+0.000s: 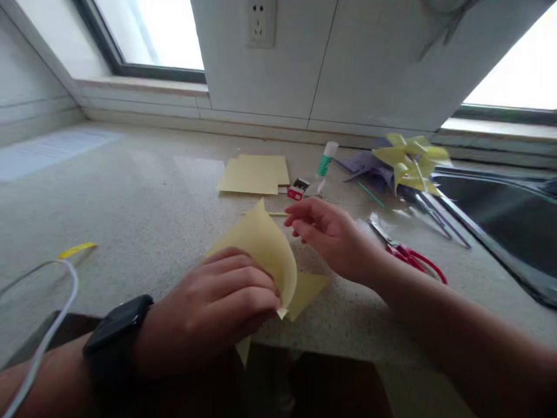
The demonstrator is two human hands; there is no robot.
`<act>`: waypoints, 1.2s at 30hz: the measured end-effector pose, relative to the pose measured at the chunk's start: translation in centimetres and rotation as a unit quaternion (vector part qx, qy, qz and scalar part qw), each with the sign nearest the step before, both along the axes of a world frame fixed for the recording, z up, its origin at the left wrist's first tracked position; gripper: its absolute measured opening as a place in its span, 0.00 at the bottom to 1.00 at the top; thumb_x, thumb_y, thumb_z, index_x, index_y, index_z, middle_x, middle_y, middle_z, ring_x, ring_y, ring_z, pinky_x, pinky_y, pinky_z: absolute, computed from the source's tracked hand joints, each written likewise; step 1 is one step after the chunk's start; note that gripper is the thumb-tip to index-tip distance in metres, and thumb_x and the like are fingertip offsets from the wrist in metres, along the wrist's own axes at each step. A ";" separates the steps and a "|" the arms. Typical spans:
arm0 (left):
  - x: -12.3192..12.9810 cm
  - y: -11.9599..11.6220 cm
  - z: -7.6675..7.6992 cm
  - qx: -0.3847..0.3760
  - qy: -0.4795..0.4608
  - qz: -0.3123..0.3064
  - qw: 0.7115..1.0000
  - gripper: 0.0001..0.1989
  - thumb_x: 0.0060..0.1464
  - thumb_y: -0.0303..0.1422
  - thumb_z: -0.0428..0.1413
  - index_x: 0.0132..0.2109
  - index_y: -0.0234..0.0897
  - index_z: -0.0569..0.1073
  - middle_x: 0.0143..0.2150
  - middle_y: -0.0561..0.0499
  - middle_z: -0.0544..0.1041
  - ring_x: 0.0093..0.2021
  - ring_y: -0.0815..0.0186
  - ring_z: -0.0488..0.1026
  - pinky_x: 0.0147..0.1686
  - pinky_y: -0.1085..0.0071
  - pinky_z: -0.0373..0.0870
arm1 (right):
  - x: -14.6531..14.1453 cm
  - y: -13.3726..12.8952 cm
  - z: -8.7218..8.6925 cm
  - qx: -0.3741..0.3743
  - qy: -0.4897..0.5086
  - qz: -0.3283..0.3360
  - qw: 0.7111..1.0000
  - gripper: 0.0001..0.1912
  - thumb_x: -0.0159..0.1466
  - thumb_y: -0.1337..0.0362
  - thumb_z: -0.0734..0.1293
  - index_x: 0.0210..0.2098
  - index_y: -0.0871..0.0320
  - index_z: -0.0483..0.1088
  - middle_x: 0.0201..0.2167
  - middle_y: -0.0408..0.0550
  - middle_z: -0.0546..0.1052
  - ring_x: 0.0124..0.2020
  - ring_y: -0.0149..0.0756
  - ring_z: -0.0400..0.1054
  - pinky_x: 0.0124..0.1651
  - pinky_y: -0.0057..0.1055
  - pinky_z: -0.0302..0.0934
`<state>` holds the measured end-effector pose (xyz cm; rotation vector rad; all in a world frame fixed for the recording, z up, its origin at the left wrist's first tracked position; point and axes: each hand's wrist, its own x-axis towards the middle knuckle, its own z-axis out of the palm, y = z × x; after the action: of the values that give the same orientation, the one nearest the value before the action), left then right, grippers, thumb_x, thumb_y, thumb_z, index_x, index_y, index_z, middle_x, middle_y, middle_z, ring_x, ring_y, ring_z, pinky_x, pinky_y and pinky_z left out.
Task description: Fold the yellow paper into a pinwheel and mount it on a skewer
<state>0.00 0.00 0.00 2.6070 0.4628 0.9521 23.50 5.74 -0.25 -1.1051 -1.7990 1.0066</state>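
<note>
Near the counter's front edge, my left hand [217,296] grips a yellow paper [263,241] whose cut corners curl up and over. One curled point is pinched beneath its fingers, and another flap lies flat to the right. My right hand [324,232] is just right of the paper, its fingers loosely bent and apart, with nothing visible between them. A thin yellow stick [276,214] lies behind the paper, close to the right fingertips. Right of my right wrist are red-handled scissors [407,252].
Yellow sheets [252,174], a small red box [298,189] and a glue stick [327,159] lie farther back. Yellow and purple pinwheels [411,159] sit beside the sink [500,212]. A white cable [72,290] crosses the left side, near my watch.
</note>
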 end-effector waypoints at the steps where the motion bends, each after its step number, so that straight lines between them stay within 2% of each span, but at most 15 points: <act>1: 0.0 0.0 0.0 0.001 0.007 -0.005 1.000 0.07 0.62 0.22 0.56 0.46 0.33 0.73 0.42 0.47 0.79 0.41 0.62 0.73 0.45 0.64 0.68 | -0.2 0.0 0.1 -0.017 -0.005 0.003 1.000 0.12 0.66 0.60 0.66 0.47 0.58 0.70 0.38 0.48 0.78 0.36 0.34 0.70 0.39 0.33 0.65; 5: 0.0 0.0 0.1 0.007 0.031 -0.029 0.999 0.08 0.65 0.23 0.51 0.48 0.34 0.73 0.44 0.47 0.80 0.43 0.61 0.73 0.48 0.62 0.67 | -0.8 -0.1 0.6 -0.071 0.008 0.026 0.997 0.10 0.66 0.58 0.66 0.39 0.59 0.72 0.32 0.45 0.75 0.31 0.31 0.67 0.34 0.31 0.63; 11: 0.5 -0.1 0.9 0.021 0.045 -0.052 0.997 0.09 0.66 0.23 0.49 0.47 0.33 0.73 0.43 0.48 0.81 0.41 0.62 0.73 0.48 0.62 0.66 | -1.2 -0.6 1.1 -0.105 0.065 0.060 0.991 0.13 0.63 0.54 0.70 0.35 0.59 0.71 0.31 0.45 0.76 0.31 0.31 0.68 0.32 0.29 0.63; 14: 0.6 -0.1 0.9 0.014 0.049 -0.052 0.997 0.09 0.65 0.23 0.50 0.48 0.34 0.72 0.43 0.49 0.81 0.41 0.62 0.72 0.48 0.62 0.66 | -1.2 -0.8 1.0 -0.115 0.085 0.056 0.988 0.16 0.59 0.52 0.73 0.34 0.58 0.70 0.31 0.46 0.76 0.31 0.33 0.69 0.32 0.30 0.64; 17: 0.6 -0.2 0.7 -0.002 0.036 -0.025 0.999 0.07 0.63 0.22 0.53 0.46 0.35 0.71 0.41 0.49 0.80 0.40 0.62 0.72 0.46 0.62 0.67 | -1.0 -0.6 0.6 -0.103 0.117 0.033 0.987 0.18 0.55 0.53 0.76 0.35 0.57 0.69 0.27 0.42 0.74 0.28 0.31 0.67 0.29 0.29 0.63; 20: 0.6 -0.3 0.7 -0.024 0.014 0.018 0.999 0.09 0.59 0.20 0.55 0.44 0.36 0.71 0.39 0.49 0.78 0.40 0.63 0.71 0.45 0.64 0.67 | -0.6 -0.5 0.3 -0.068 0.129 0.009 0.989 0.19 0.55 0.55 0.77 0.35 0.56 0.66 0.23 0.37 0.69 0.23 0.28 0.62 0.24 0.26 0.57; 24: 0.4 -0.5 0.6 -0.077 -0.007 0.060 0.995 0.10 0.59 0.20 0.54 0.45 0.38 0.69 0.41 0.50 0.76 0.42 0.64 0.70 0.44 0.67 0.68 | -0.1 -0.7 0.6 0.013 0.079 0.002 0.997 0.13 0.59 0.61 0.73 0.33 0.55 0.64 0.26 0.38 0.68 0.24 0.27 0.60 0.24 0.26 0.56; 27: 0.1 -0.4 0.4 -0.125 -0.013 0.066 0.990 0.11 0.60 0.21 0.54 0.46 0.39 0.69 0.42 0.51 0.74 0.44 0.65 0.70 0.45 0.68 0.69 | 0.2 -1.0 1.2 0.090 0.045 0.039 0.994 0.09 0.62 0.68 0.70 0.32 0.55 0.63 0.38 0.44 0.73 0.31 0.28 0.64 0.31 0.28 0.61; 30: -0.2 -0.2 0.3 -0.164 -0.022 0.066 0.984 0.10 0.61 0.22 0.54 0.47 0.41 0.68 0.44 0.51 0.73 0.46 0.67 0.70 0.46 0.69 0.69 | 0.4 -1.0 1.6 0.117 0.051 0.097 0.987 0.11 0.61 0.72 0.69 0.32 0.55 0.61 0.47 0.48 0.73 0.41 0.31 0.68 0.37 0.28 0.63; 33: -0.3 0.0 0.1 -0.187 -0.033 0.065 0.980 0.10 0.61 0.22 0.53 0.47 0.41 0.69 0.44 0.52 0.72 0.46 0.67 0.70 0.46 0.70 0.69 | 0.7 -0.8 1.7 0.093 0.085 0.159 0.979 0.13 0.61 0.73 0.69 0.31 0.55 0.60 0.47 0.50 0.74 0.46 0.34 0.69 0.41 0.29 0.65; 36: -0.4 0.0 0.0 -0.187 -0.036 0.061 0.980 0.11 0.61 0.22 0.53 0.47 0.42 0.69 0.44 0.52 0.72 0.45 0.67 0.70 0.46 0.70 0.69 | 1.1 -0.6 1.6 0.062 0.109 0.206 0.970 0.12 0.63 0.73 0.69 0.32 0.56 0.61 0.46 0.49 0.75 0.43 0.31 0.69 0.43 0.28 0.66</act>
<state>-0.44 -0.01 0.02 2.2202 0.7152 0.8951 24.64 5.11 1.38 -0.5263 -1.9179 1.1843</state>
